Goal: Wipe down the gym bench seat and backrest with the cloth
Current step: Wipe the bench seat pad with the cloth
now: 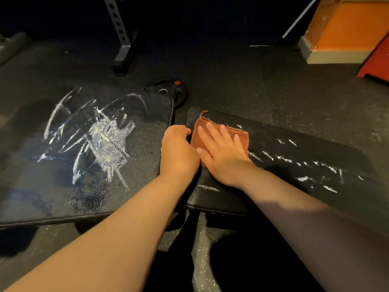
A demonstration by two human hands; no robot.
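A black padded gym bench lies across the view in two parts. The larger backrest pad [84, 144] on the left carries a big patch of white chalk smears. The smaller seat pad [294, 152] on the right shows scattered white streaks. A folded rust-brown cloth [240, 137] lies on the seat pad's left end. My right hand [221, 150] presses flat on the cloth with its fingers spread. My left hand [177, 150] sits right beside it at the gap between the pads, fingers curled over the cloth's left edge; its fingertips are hidden.
A black weight plate [168, 91] lies on the dark rubber floor just behind the pads. A grey perforated rack upright [117, 28] stands at the back. An orange block [345, 28] and a red object [376, 62] sit at the back right.
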